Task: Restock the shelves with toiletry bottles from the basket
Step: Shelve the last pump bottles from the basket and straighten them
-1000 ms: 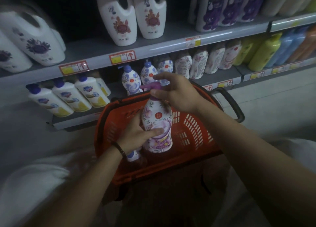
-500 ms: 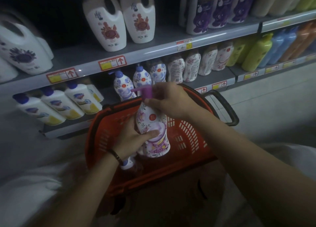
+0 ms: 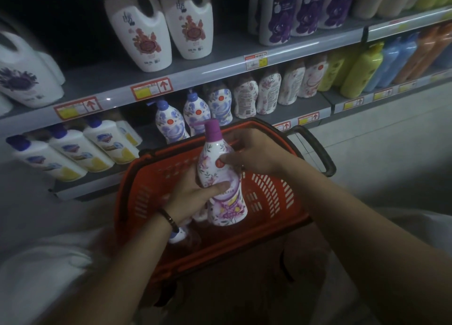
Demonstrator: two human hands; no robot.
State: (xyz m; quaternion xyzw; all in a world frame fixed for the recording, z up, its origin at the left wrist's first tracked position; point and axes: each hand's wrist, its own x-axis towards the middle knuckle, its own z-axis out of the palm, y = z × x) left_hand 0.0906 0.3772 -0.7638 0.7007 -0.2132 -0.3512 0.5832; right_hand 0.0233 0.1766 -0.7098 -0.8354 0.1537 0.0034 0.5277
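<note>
A white floral bottle with a purple pump cap (image 3: pixel 221 175) stands upright over the orange basket (image 3: pixel 271 202). My left hand (image 3: pixel 193 197) grips its waist from the left, thumb across the front. My right hand (image 3: pixel 252 154) holds its upper body just below the cap, thumb on the red dot. Another small bottle (image 3: pixel 177 236) lies in the basket under my left wrist, mostly hidden. The lower shelf (image 3: pixel 303 107) behind the basket carries matching floral bottles (image 3: pixel 266 92) and blue-patterned pump bottles (image 3: pixel 171 124).
The basket's black handle (image 3: pixel 318 148) sticks out to the right. White and yellow bottles (image 3: pixel 73 151) lie at the lower shelf's left end. Large white jugs (image 3: pixel 141 31) and purple-label bottles (image 3: pixel 303 9) fill the upper shelf. Green, blue and orange bottles (image 3: pixel 362 67) stand far right.
My right hand has slid down from the pump cap to the bottle's upper body, leaving the cap uncovered. The bottle sits slightly more upright; my left hand keeps its grip.
</note>
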